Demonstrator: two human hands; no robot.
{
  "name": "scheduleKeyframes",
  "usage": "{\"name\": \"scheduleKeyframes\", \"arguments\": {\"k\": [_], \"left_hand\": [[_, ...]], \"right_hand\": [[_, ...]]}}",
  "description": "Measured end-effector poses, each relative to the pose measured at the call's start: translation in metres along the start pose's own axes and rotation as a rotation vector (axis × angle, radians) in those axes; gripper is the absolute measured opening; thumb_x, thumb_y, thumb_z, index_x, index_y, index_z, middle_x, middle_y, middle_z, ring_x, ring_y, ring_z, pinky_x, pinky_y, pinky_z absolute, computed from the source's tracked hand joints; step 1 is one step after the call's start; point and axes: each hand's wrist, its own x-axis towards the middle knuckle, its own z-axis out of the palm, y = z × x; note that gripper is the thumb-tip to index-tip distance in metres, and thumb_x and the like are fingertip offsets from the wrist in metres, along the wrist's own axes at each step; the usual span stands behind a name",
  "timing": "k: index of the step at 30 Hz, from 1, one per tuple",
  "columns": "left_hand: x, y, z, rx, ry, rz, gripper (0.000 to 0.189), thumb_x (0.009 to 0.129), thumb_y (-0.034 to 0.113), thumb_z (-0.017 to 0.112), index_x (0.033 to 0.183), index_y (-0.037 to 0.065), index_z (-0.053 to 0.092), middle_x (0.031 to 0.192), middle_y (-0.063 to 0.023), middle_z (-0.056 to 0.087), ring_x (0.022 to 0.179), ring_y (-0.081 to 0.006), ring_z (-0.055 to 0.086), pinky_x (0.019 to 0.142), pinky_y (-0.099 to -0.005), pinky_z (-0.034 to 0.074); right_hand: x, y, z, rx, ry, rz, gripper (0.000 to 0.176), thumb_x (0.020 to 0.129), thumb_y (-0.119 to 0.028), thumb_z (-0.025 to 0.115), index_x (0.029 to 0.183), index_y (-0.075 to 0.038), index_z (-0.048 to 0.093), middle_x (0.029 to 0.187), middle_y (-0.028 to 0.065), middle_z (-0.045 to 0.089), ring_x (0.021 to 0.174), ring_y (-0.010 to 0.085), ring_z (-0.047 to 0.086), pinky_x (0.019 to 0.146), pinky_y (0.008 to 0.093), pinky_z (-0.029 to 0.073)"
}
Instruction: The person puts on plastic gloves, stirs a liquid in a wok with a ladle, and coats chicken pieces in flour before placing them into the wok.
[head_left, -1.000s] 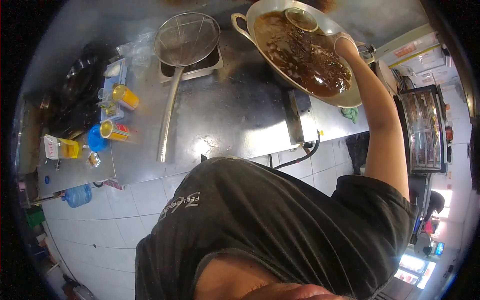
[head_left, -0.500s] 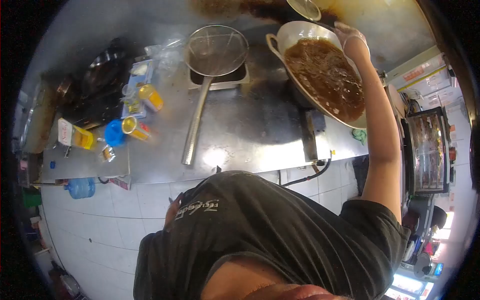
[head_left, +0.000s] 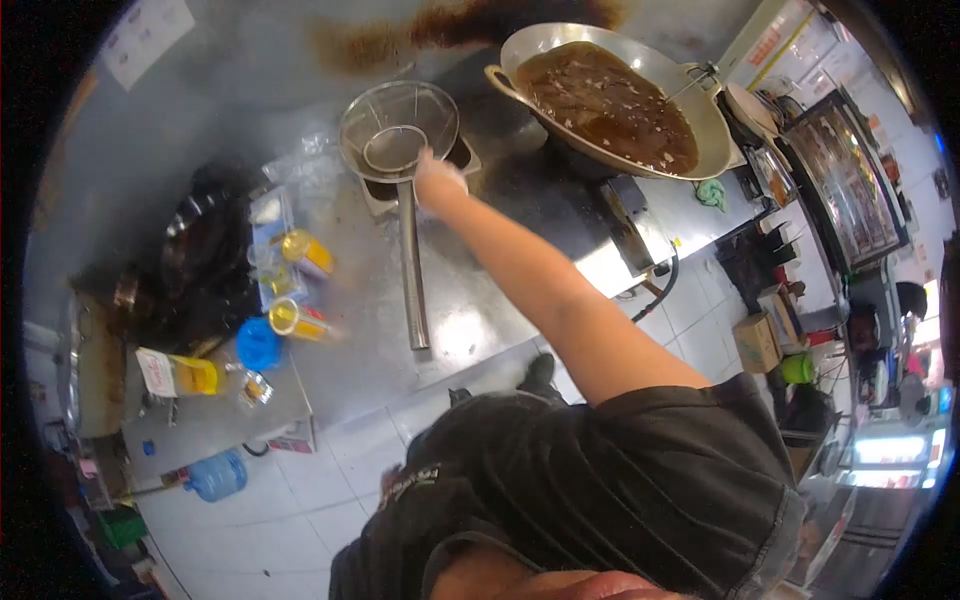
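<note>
My right hand (head_left: 440, 188) is closed and blurred by motion, over the rim of a large long-handled strainer (head_left: 355, 135). It appears to grip a small round strainer (head_left: 392, 150), whose mesh sits within the bowl of the large one. The large strainer rests over a square burner opening (head_left: 380, 200), its metal handle (head_left: 413, 285) pointing toward me. Of my left side only a sliver of skin shows beside my shirt; those fingers are hidden. To the right, a big wok (head_left: 720, 150) holds dark brown oil (head_left: 610, 100) with pale bits floating in it.
On the left stand yellow-labelled containers (head_left: 305, 255), a blue lid (head_left: 258, 343), a yellow-and-white carton (head_left: 180, 373) and dark pans (head_left: 200, 230). A green cloth (head_left: 711, 194) lies right of the wok. A water jug (head_left: 216, 475) is on the floor.
My right hand has moved from beyond the wok leftward to the large strainer, bringing the small strainer with it. The camera view has turned and shifted.
</note>
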Motion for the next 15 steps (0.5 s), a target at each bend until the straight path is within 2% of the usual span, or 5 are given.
{"name": "scheduleKeyframes", "arguments": {"k": [3, 6, 11, 12, 15], "left_hand": [[-0.010, -0.005, -0.001, 0.017, -0.031, -0.010, 0.030, 0.092, 0.029, 0.057, 0.115, 0.013, 0.069, 0.103, -0.0178, 0.070, 0.099, -0.0384, 0.066, 0.083, -0.0514, 0.052], [-0.025, -0.021, 0.006, 0.019, -0.042, -0.026, 0.030, 0.092, 0.029, 0.057, 0.115, 0.013, 0.069, 0.103, -0.0178, 0.070, 0.098, -0.0385, 0.066, 0.083, -0.0515, 0.052], [-0.014, -0.013, 0.003, 0.087, -0.074, 0.025, 0.030, 0.092, 0.029, 0.056, 0.114, 0.013, 0.069, 0.102, -0.0178, 0.070, 0.098, -0.0385, 0.066, 0.082, -0.0517, 0.053], [-0.005, -0.005, 0.000, 0.124, -0.089, 0.054, 0.030, 0.092, 0.029, 0.056, 0.114, 0.013, 0.069, 0.102, -0.0178, 0.070, 0.098, -0.0385, 0.066, 0.082, -0.0517, 0.053], [0.029, 0.033, -0.014, 0.283, -0.159, 0.187, 0.030, 0.092, 0.030, 0.056, 0.114, 0.013, 0.069, 0.102, -0.0179, 0.070, 0.097, -0.0386, 0.067, 0.081, -0.0518, 0.053]], "right_hand": [[0.000, 0.012, 0.025, 0.093, -0.095, -0.066, 0.061, 0.097, -0.026, 0.058, 0.150, -0.008, 0.037, 0.136, 0.0325, 0.056, 0.130, 0.0461, 0.054, 0.106, 0.0509, 0.047], [-0.042, -0.009, -0.031, 0.022, -0.298, -0.001, 0.081, 0.094, -0.047, 0.064, 0.160, -0.018, 0.027, 0.149, 0.0327, 0.044, 0.138, 0.0467, 0.045, 0.113, 0.0500, 0.040], [-0.117, 0.060, -0.069, 0.177, -0.094, -0.156, 0.100, 0.084, -0.069, 0.066, 0.162, -0.023, 0.023, 0.163, 0.0280, 0.021, 0.150, 0.0425, 0.027, 0.121, 0.0464, 0.030], [-0.136, 0.092, -0.065, 0.324, -0.092, -0.131, 0.122, 0.071, -0.082, 0.068, 0.163, -0.020, 0.018, 0.164, 0.0300, 0.017, 0.152, 0.0465, 0.016, 0.122, 0.0526, 0.027], [-0.232, 0.178, -0.070, 0.693, -0.201, -0.001, 0.128, 0.075, -0.069, 0.075, 0.162, -0.023, -0.007, 0.166, 0.0282, -0.001, 0.154, 0.0446, 0.001, 0.115, 0.0625, 0.033]]}}
